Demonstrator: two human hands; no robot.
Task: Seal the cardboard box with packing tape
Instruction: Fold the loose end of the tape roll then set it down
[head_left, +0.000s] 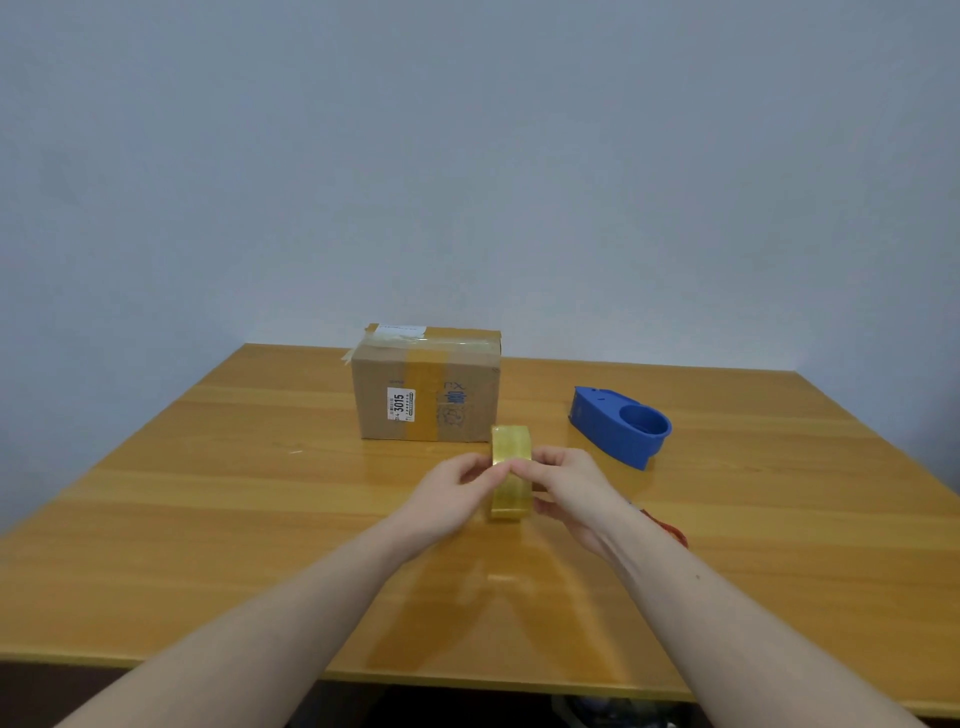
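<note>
A yellowish roll of packing tape (511, 443) stands on edge above the middle of the table, held between both hands. My left hand (451, 491) pinches its left side and my right hand (570, 488) grips its right side, fingertips meeting on the rim. Behind the roll, a closed cardboard box (426, 384) sits on the table with old tape across its top and front and a white label reading 3015.
A blue plastic tape dispenser (621, 423) lies empty to the right of the box. Something red-orange (670, 527) pokes out from behind my right wrist. The wooden table (208, 519) ends at a near edge below my forearms; a plain wall stands behind.
</note>
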